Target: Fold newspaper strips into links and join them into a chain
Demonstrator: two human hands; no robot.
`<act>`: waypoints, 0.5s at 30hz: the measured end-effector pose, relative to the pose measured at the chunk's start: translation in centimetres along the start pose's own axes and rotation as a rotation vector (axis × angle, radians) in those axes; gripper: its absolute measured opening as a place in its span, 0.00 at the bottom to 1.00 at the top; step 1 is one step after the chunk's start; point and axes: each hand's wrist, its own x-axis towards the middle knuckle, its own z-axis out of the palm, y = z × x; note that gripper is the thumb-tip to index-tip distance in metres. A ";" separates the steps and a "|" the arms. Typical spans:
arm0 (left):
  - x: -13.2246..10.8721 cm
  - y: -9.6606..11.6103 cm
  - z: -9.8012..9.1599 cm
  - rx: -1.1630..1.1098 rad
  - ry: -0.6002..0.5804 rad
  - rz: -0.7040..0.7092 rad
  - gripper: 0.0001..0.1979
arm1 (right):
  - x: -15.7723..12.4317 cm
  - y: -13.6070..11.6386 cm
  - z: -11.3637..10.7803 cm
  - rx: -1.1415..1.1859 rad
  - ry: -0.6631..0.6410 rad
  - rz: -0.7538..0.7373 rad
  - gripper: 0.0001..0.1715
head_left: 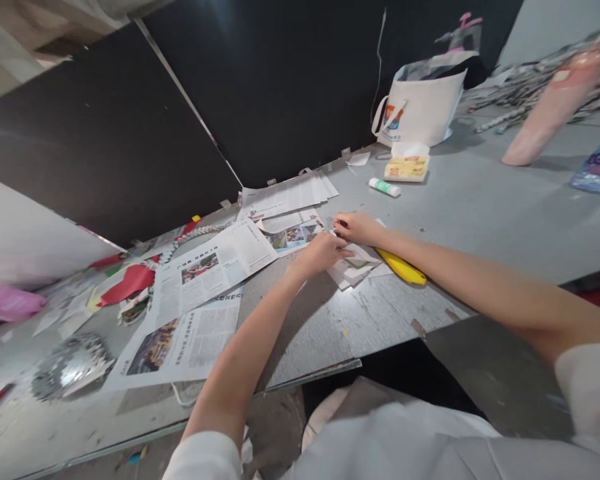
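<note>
My left hand (pixel 323 253) and my right hand (pixel 356 227) meet over a small stack of cut newspaper pieces (pixel 357 270) on the grey table (pixel 480 220). Both hands have their fingers curled and pinched at a small paper piece between them; the piece itself is mostly hidden by the fingers. A yellow object (pixel 403 268), perhaps a tool handle, lies under my right forearm beside the stack. Open newspaper sheets (pixel 207 273) lie just left of my left hand.
A glue stick (pixel 385 187) and a tissue pack (pixel 407 167) lie beyond the hands, with a white tote bag (pixel 423 103) behind. A pink bottle (pixel 555 110) and water bottle (pixel 597 167) stand at right. Red paper scraps (pixel 127 283) and a silvery pile (pixel 70 363) lie left. Black panels back the table.
</note>
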 end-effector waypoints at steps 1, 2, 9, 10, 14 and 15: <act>0.0 0.0 0.0 -0.009 0.006 -0.002 0.29 | 0.0 0.0 0.0 -0.005 -0.002 0.005 0.14; 0.0 0.1 -0.1 -0.017 0.012 -0.005 0.28 | 0.0 0.0 0.0 -0.010 -0.003 0.007 0.14; 0.0 0.6 -0.2 -0.047 0.005 -0.044 0.23 | 0.0 0.1 0.1 -0.003 0.003 -0.014 0.14; 0.0 0.7 -0.2 -0.049 0.007 -0.037 0.23 | 0.0 0.2 0.1 -0.005 0.005 -0.010 0.14; -0.2 0.9 -0.6 -0.083 -0.032 -0.001 0.26 | 0.0 0.1 0.1 -0.003 -0.004 0.011 0.15; -0.2 1.0 -0.8 -0.108 -0.070 0.005 0.26 | 0.0 0.0 0.1 0.001 -0.005 0.014 0.15</act>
